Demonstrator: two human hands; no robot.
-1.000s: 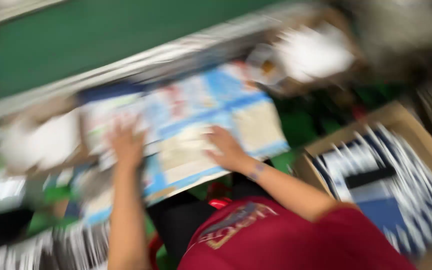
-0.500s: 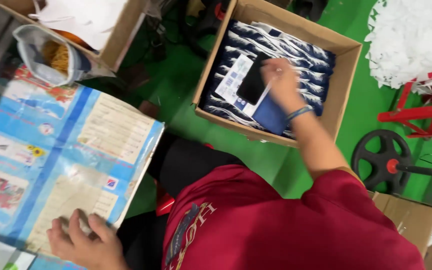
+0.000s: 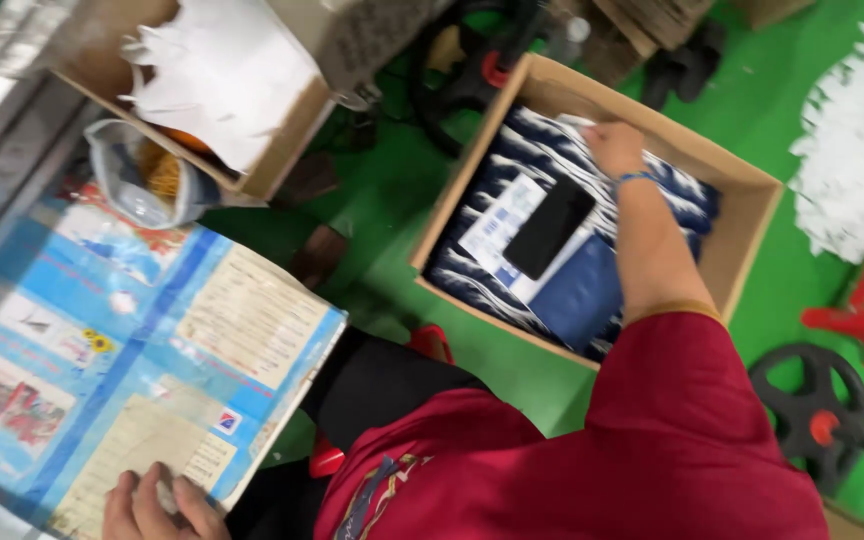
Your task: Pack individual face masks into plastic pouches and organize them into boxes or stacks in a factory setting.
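Head view: right hand (image 3: 614, 148) touching packets in one cardboard box (image 3: 742, 235), grip unclear; left hand (image 3: 157, 510) flat on printed sheet (image 3: 142, 350).

- Brown cardboard box (image 3: 747, 235) holds packets (image 3: 552, 150) striped navy blue and white.
- On the packets lie a plain black slab (image 3: 549, 228) and a dark blue sheet (image 3: 580, 295).
- The floor (image 3: 772, 90) is bright green.
- At 8 o'clock, a printed sheet (image 3: 142, 330) shows light blue bands, cream panels and red pictures.
- The sleeve (image 3: 692, 420) is dark red.
- Wristband (image 3: 635, 180) is blue.
- White paper (image 3: 222, 70) fills another brown box (image 3: 287, 150).
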